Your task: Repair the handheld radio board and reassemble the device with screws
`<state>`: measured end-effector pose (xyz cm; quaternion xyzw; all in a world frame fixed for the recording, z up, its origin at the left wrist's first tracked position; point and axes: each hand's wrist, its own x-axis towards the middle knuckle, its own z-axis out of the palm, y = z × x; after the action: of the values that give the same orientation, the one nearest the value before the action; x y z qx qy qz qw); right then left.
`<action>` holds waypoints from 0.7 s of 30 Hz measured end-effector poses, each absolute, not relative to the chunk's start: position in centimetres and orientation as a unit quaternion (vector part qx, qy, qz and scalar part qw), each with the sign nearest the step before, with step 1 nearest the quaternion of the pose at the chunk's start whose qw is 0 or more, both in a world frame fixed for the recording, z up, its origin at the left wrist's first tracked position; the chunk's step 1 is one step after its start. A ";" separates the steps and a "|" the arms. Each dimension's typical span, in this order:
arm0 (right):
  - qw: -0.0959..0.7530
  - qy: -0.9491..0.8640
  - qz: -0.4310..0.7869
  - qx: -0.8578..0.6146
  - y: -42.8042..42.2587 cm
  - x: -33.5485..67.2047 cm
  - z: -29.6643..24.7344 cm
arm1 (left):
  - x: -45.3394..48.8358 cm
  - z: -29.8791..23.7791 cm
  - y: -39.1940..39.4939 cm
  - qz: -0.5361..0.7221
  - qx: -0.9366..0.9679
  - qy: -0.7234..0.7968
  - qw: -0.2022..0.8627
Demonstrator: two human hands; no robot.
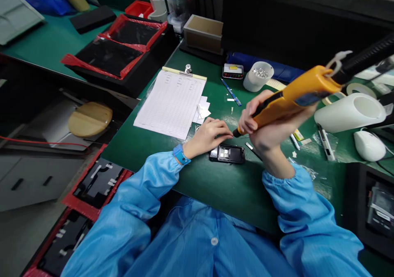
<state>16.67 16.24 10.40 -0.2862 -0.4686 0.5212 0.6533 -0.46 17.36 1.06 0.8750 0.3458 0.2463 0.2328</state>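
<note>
A small black device point(227, 154) with its inside exposed lies on the green mat point(215, 186). My left hand point(208, 135) rests just behind it, fingers curled and pinched together beside the tool tip; what they hold is hidden. My right hand point(271, 123) is wrapped round a yellow electric screwdriver point(295, 94), tilted with its black tip low and to the left, just above the device. A black cable runs from the tool's top right end.
A clipboard with a printed form point(172, 100) lies to the left. A white cup of screws point(258, 76), a blue pen point(231, 93), a white roll point(351, 112) and a mouse point(368, 145) stand behind and right. Red-lined black trays point(117, 47) sit far left.
</note>
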 end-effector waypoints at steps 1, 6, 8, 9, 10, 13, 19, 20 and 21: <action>0.646 -0.480 0.516 -0.292 15.5 17.3 10.6 | -0.1 1.0 16.8 0.261 0.872 0.342 0.235; 0.614 -0.523 0.497 -0.321 13.2 20.2 9.9 | 1.1 0.0 15.4 0.285 0.870 0.338 0.217; 0.606 -0.537 0.507 -0.296 13.1 20.9 9.1 | 1.2 -0.5 15.3 0.279 0.875 0.332 0.215; 0.605 -0.540 0.513 -0.281 13.1 21.2 8.7 | 1.1 -0.6 15.3 0.277 0.876 0.329 0.216; 0.606 -0.541 0.518 -0.269 13.2 21.4 8.3 | 1.1 -0.7 15.2 0.276 0.878 0.327 0.216; 0.604 -0.534 0.537 -0.249 13.6 21.7 7.6 | 0.9 -0.9 15.2 0.271 0.881 0.322 0.216; 0.593 -0.532 0.575 -0.185 14.2 22.0 6.8 | 0.8 -1.1 15.2 0.257 0.885 0.318 0.221; 0.588 -0.533 0.580 -0.182 14.2 22.0 6.7 | 0.8 -1.1 15.3 0.255 0.886 0.318 0.223; 0.583 -0.534 0.584 -0.183 14.3 22.1 6.6 | 0.8 -1.2 15.3 0.253 0.886 0.319 0.224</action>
<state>22.06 14.25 6.64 -0.1828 -0.5338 0.5844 0.5832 0.80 15.27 -1.18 0.8857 0.3186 0.2529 0.2238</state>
